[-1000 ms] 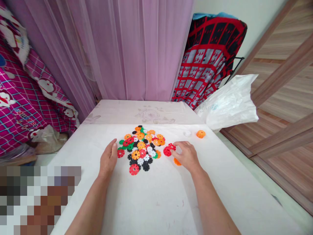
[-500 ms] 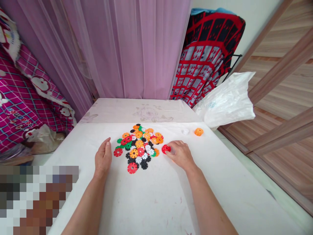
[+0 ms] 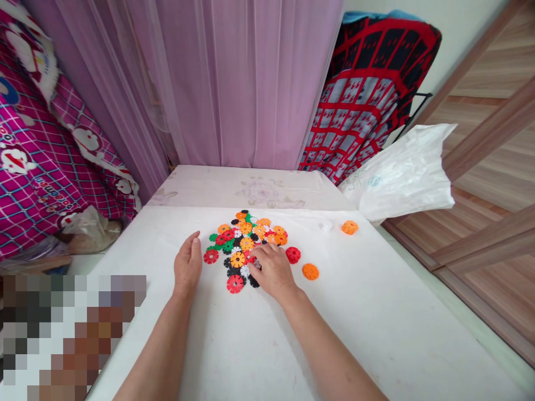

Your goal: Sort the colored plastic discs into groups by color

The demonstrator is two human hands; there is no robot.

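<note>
Flat, notched plastic discs in red, orange, green, white and black lie in a loose pile (image 3: 238, 259). My right hand (image 3: 273, 270) is over the pile's right side, fingers curved down onto the discs, thumb and forefinger apart. Its palm and fingertips partly cover the discs beneath. To the left of the pile, my left hand (image 3: 188, 264) stands on its edge, open, fingers stretched forward and touching no disc. Right of the pile lie a red disc (image 3: 293, 255) and an orange disc (image 3: 310, 271).
Farther right on the white-covered table (image 3: 251, 345) sit an orange cluster of discs (image 3: 350, 227) and a small white cluster (image 3: 326, 225). A white plastic bag (image 3: 401, 175) hangs by the table's right edge. Purple curtains (image 3: 251, 83) hang behind.
My right hand has let go of the red disc and moved left onto the pile. The orange disc beside it now shows. My left hand stays put; the view has shifted slightly.
</note>
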